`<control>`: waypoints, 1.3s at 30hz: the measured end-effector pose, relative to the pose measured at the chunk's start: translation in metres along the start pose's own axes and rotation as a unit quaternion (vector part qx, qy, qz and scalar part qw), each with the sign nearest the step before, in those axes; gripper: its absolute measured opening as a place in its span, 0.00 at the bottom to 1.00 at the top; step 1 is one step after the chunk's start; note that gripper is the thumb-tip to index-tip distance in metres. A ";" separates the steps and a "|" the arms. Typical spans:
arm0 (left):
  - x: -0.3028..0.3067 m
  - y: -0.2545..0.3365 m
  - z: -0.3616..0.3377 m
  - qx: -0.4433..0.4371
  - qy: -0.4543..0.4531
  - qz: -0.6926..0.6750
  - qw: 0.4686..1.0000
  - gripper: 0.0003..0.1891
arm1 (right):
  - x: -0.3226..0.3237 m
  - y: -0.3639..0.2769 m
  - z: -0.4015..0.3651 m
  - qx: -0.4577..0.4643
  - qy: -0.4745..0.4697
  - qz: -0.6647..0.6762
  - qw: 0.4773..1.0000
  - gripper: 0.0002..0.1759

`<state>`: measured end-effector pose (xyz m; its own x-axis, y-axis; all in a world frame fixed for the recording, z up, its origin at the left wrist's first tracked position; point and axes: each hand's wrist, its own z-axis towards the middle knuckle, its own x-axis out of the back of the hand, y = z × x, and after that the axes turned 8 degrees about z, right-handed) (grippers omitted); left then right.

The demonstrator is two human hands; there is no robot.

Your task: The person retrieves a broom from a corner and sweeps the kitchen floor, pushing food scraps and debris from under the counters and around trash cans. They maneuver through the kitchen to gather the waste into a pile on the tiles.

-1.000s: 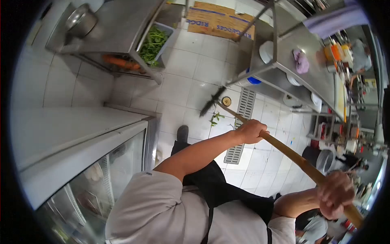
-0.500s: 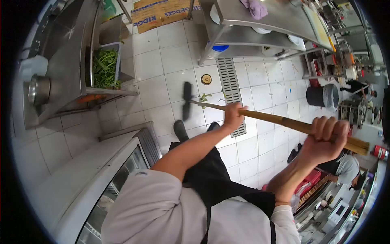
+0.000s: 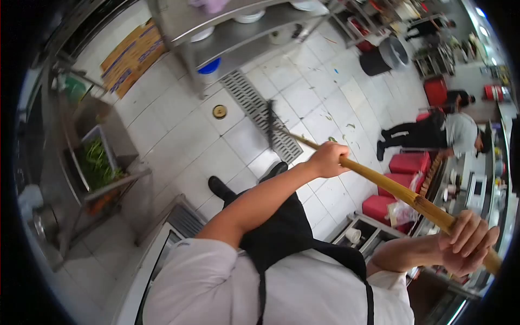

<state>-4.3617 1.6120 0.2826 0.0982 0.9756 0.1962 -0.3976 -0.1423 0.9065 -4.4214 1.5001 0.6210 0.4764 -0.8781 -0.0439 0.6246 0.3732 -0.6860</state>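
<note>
I hold a broom by its long wooden handle (image 3: pixel 390 187), which slants from the lower right up toward the middle. My left hand (image 3: pixel 329 160) is wrapped around the handle partway down. Farther up, close to its top end, my right hand (image 3: pixel 467 242) grips it with curled fingers. The broom's narrow black head (image 3: pixel 271 124) overlaps the floor drain grate (image 3: pixel 254 100). Scattered green leaf scraps (image 3: pixel 349 126) lie on the white tiles to the right of the head.
A steel shelf table (image 3: pixel 238 46) stands ahead, and a crate of leafy greens (image 3: pixel 95 162) sits at left. A grey bin (image 3: pixel 384 57) is at upper right. Another person (image 3: pixel 460 132) stands at the right counter beside red stools (image 3: pixel 403 179). A round brass drain (image 3: pixel 219 111) lies in the floor.
The view has turned to the right. The broom head has moved from left of the grate, beside some leaves, onto the grate. Both hands keep their grip on the handle.
</note>
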 end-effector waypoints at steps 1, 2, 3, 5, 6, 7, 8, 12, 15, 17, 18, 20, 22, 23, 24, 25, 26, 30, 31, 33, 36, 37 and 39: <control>0.000 0.008 -0.002 0.059 -0.051 0.004 0.997 0.18 | 0.023 -0.009 0.000 0.011 0.022 0.000 1.000 0.08; -0.003 0.011 -0.005 0.080 -0.057 0.022 0.995 0.17 | 0.053 -0.010 -0.004 -0.023 0.054 0.051 0.997 0.08; -0.013 0.003 -0.009 0.059 -0.005 0.060 0.996 0.18 | 0.079 0.001 -0.007 -0.070 0.040 0.105 0.991 0.07; -0.035 -0.020 -0.010 0.117 0.082 0.170 0.975 0.23 | 0.126 0.046 -0.017 -0.082 0.165 0.149 0.972 0.10; -0.040 -0.033 -0.006 0.157 0.101 0.176 0.967 0.24 | 0.133 0.074 -0.011 -0.127 0.343 0.050 0.929 0.10; -0.051 -0.058 -0.001 0.147 0.158 0.229 0.949 0.23 | 0.168 0.108 -0.012 -0.174 0.300 0.174 0.922 0.13; -0.059 -0.076 0.006 0.191 0.178 0.267 0.928 0.24 | 0.196 0.143 -0.013 -0.194 0.301 0.192 0.914 0.14; -0.095 -0.130 0.048 0.308 0.033 0.217 0.926 0.17 | 0.244 0.220 -0.008 -0.223 0.304 0.189 0.907 0.18; -0.156 -0.161 0.113 0.304 -0.012 0.157 0.940 0.16 | 0.275 0.216 0.022 -0.182 0.234 0.129 0.946 0.16; -0.215 -0.174 0.169 0.231 0.050 0.100 0.966 0.15 | 0.312 0.201 0.037 -0.159 0.212 0.121 0.957 0.15; -0.239 -0.180 0.198 0.209 0.049 0.114 0.970 0.17 | 0.323 0.199 0.035 -0.147 0.202 0.085 0.965 0.14; -0.278 -0.199 0.252 0.203 0.013 0.084 0.975 0.17 | 0.347 0.197 0.029 -0.110 0.171 0.034 0.979 0.14; -0.307 -0.203 0.298 0.163 -0.027 0.067 0.984 0.14 | 0.370 0.198 0.016 -0.098 0.182 -0.042 0.978 0.14; -0.319 -0.208 0.317 0.123 -0.050 0.083 0.988 0.12 | 0.381 0.195 0.016 -0.070 0.169 -0.087 0.979 0.14; -0.324 -0.203 0.335 0.063 -0.070 0.078 0.992 0.10 | 0.388 0.184 0.021 -0.058 0.177 -0.102 0.977 0.14; -0.328 -0.193 0.349 0.072 -0.091 0.079 0.990 0.09 | 0.392 0.172 0.021 -0.053 0.187 -0.110 0.975 0.14; -0.326 -0.181 0.359 0.063 -0.115 0.070 0.989 0.08 | 0.396 0.156 0.026 -0.025 0.200 -0.121 0.972 0.15; -0.279 -0.132 0.374 -0.024 -0.132 0.100 0.986 0.13 | 0.433 0.104 0.055 0.026 0.153 -0.057 0.986 0.15; -0.260 -0.126 0.374 -0.044 -0.135 0.135 0.981 0.15 | 0.443 0.102 0.058 0.036 0.152 -0.026 0.987 0.14; -0.217 -0.131 0.374 0.013 -0.182 0.206 0.961 0.14 | 0.454 0.121 0.066 0.036 0.192 0.042 0.980 0.13; -0.156 -0.189 0.376 0.099 -0.200 0.259 0.940 0.12 | 0.467 0.208 0.063 -0.026 0.327 0.109 0.938 0.11; -0.140 -0.219 0.378 0.141 -0.205 0.280 0.927 0.11 | 0.472 0.249 0.061 -0.066 0.382 0.108 0.915 0.11; -0.117 -0.292 0.382 0.154 -0.210 0.309 0.915 0.10 | 0.481 0.337 0.064 -0.132 0.484 0.094 0.860 0.11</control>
<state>-3.9083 1.4753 0.1380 0.3083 0.5519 0.7748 -0.2267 -0.7484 0.6233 -3.9422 1.2225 0.4149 -0.2647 -0.6949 -0.6687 0.3694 0.5674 -0.7359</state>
